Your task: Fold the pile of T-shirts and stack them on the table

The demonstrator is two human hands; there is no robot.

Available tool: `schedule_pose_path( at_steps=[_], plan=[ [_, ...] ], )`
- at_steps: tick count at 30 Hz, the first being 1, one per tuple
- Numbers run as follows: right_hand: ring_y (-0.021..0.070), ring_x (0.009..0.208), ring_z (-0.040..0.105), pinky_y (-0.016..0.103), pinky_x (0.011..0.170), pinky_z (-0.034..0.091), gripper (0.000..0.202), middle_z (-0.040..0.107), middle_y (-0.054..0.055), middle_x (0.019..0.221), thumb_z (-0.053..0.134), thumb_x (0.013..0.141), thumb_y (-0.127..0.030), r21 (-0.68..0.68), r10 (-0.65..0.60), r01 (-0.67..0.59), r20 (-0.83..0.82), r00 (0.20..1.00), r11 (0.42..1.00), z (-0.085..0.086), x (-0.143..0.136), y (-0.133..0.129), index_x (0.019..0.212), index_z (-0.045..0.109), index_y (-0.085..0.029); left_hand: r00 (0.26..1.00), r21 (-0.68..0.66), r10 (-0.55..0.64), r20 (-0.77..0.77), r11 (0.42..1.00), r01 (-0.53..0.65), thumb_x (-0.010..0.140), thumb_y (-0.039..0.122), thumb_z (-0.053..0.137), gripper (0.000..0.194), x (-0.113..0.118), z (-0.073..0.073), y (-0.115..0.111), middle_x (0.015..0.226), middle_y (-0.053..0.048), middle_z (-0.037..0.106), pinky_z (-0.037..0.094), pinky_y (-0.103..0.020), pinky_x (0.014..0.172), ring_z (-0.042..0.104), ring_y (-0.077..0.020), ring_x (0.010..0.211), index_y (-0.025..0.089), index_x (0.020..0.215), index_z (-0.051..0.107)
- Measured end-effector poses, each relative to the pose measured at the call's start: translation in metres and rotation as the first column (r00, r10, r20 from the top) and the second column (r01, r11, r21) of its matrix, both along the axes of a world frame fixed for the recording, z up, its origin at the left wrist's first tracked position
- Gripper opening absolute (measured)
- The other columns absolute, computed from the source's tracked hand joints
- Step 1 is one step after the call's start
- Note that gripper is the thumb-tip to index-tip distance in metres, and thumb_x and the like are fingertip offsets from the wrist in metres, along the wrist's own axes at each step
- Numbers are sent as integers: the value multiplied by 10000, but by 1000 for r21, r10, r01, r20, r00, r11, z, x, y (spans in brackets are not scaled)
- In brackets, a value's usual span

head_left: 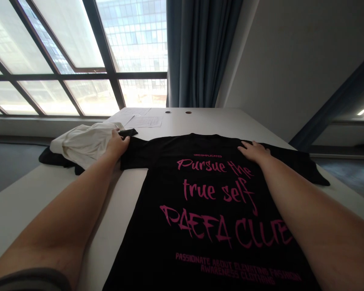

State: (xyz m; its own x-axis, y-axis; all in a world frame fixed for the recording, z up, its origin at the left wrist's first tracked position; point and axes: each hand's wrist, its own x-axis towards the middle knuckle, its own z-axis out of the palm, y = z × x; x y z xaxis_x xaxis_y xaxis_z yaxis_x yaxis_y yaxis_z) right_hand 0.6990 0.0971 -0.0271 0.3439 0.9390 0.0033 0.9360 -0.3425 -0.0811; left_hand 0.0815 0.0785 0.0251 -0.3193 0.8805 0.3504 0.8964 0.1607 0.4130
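Observation:
A black T-shirt (157, 190) with pink lettering lies spread flat on a white table, its neckline at the far side. My left hand (119, 142) rests at the outer end of the left sleeve, thumb against the black cloth and held apart from the fingers. Right beside it is a heap of white cloth (79, 141) with black cloth (53, 157) underneath. My right hand (254, 151) lies open on the shirt's right shoulder, fingers stretched toward the collar. The right sleeve (303, 161) extends beyond that hand. The shirt's hem runs out of view at the bottom.
On the far part of the white table (197, 123) lie sheets of paper (145, 121), near two round holes. A large window (133, 48) and a blue curtain (200, 52) stand behind the table. A grey wall (285, 60) rises at the right.

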Motion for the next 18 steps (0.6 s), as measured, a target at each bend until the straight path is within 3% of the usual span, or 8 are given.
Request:
schedule_pose_path(
  at_steps=[3, 6, 9, 14, 18],
  plan=[
    [433, 1580, 292, 702, 1224, 274, 784, 309, 136, 1741, 269, 994, -748, 9, 8, -8, -4, 1000, 1000, -1, 1, 0, 1643, 431, -338, 953, -151, -175, -248, 979, 141, 984, 418, 534, 723, 7, -4, -5, 1325, -154, 725, 519, -462, 1013, 697, -371, 1183, 214, 1641, 310],
    [421, 1586, 286, 700, 1230, 265, 773, 322, 126, 1737, 268, 999, -737, 17, 16, -16, -2, 1000, 1000, -1, 1, 0, 1642, 429, -341, 853, -246, -313, -417, 943, 226, 986, 336, 488, 487, 12, -7, -8, 1396, -121, 676, 519, -440, 1016, 691, -351, 1183, 284, 1459, 594],
    [408, 1592, 280, 692, 1238, 254, 769, 307, 130, 1744, 259, 1007, -727, 13, 15, -15, 0, 1000, 1000, -1, 1, 0, 1650, 417, -334, 852, -232, -245, -462, 961, 150, 987, 271, 436, 403, 16, -7, -9, 1377, -159, 653, 523, -418, 1024, 686, -339, 1172, 203, 1270, 715],
    [426, 1584, 289, 705, 1229, 257, 783, 313, 144, 1738, 251, 1003, -742, 22, 22, -22, -4, 1000, 1000, -4, 4, 3, 1642, 432, -327, 911, -124, -85, -403, 992, 38, 971, 286, 467, 491, 24, -5, -9, 1421, -241, 598, 532, -447, 1015, 674, -375, 1172, 92, 1404, 595],
    [435, 1567, 322, 705, 1215, 286, 767, 353, 138, 1720, 268, 1003, -735, 44, 27, -27, 4, 1000, 999, -6, 6, 4, 1633, 447, -335, 938, -236, -53, -342, 971, -31, 953, 375, 548, 596, 25, -5, -7, 1388, -278, 620, 518, -451, 1039, 649, -401, 1227, 54, 1456, 531]
  ],
)
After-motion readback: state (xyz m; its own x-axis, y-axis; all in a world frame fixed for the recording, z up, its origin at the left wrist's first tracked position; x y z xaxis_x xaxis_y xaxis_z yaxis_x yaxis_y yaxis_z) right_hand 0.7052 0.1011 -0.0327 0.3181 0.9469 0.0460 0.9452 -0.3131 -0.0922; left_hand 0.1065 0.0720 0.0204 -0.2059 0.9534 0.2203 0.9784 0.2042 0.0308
